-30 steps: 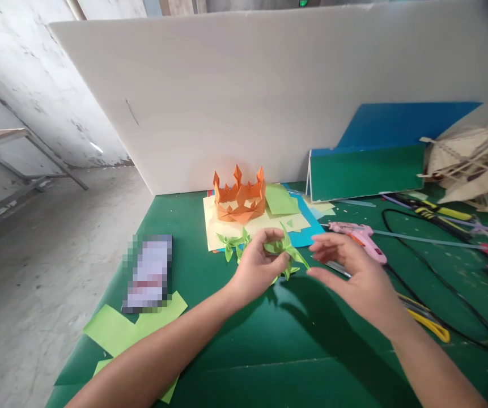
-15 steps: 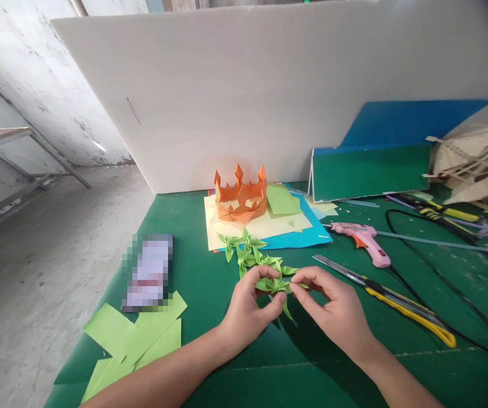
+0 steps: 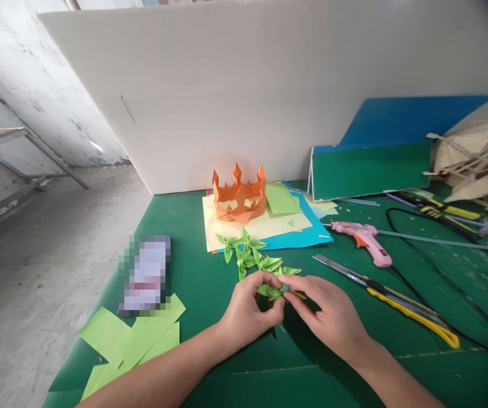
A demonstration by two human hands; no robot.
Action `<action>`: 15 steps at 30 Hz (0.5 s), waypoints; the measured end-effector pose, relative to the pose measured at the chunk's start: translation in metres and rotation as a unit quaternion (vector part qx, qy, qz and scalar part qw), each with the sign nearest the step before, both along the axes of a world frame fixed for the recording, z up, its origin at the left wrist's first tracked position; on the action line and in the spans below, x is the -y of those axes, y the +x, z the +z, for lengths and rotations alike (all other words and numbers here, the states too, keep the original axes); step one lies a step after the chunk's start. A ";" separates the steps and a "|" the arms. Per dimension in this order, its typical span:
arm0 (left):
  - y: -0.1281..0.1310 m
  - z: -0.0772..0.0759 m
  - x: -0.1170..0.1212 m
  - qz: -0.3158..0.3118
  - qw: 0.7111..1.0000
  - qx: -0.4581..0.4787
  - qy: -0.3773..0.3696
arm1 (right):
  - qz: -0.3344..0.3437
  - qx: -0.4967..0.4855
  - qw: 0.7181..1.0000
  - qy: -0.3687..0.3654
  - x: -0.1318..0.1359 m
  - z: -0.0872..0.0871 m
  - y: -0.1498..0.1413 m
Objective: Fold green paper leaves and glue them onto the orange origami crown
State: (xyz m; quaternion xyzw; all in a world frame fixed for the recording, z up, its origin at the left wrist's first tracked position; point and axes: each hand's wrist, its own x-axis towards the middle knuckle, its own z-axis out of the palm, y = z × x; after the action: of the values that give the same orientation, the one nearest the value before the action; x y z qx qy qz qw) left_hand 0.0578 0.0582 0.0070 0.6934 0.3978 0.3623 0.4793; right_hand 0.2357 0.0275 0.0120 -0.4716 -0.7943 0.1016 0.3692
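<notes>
Left hand (image 3: 246,310), partly curled, grips the green paper flower (image 3: 271,292) at its fingertips; right hand (image 3: 332,314), pinched nearly closed, holds the flower's opposite side. Both forearms slant inward over the tabletop (image 3: 209,391).

The tabletop (image 3: 209,362) is green, smooth and faintly glossy, with specks and scratches at right. On it, the crown (image 3: 240,198) is matt orange paper with crisp folds, and the folded stars (image 3: 246,258) are matt green paper. The glue gun (image 3: 365,238) at right looks like smooth pink plastic; the cutter (image 3: 390,300) pairs a shiny metal blade with yellow and dark plastic. Far off, the white board (image 3: 226,90) is smooth and matt; the left wall (image 3: 26,73) looks rough and stained.
</notes>
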 end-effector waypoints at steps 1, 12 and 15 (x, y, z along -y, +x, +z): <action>0.000 0.001 0.000 -0.003 1.000 -0.010 0.007 | 0.007 0.008 1.000 0.005 -0.001 0.000 0.001; 0.002 0.000 0.003 -0.041 0.998 -0.038 -0.012 | 0.006 0.124 0.992 0.023 -0.003 0.007 0.009; 0.002 0.001 0.003 -0.070 0.997 -0.042 -0.016 | 0.015 0.138 0.990 0.023 -0.003 0.008 0.011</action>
State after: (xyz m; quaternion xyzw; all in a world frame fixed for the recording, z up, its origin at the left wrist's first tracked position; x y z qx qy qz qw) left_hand 0.0601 0.0553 0.0079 0.7262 0.3739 0.2926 0.4972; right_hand 0.2470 0.0310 0.0202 -0.4608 -0.8467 0.0231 0.2650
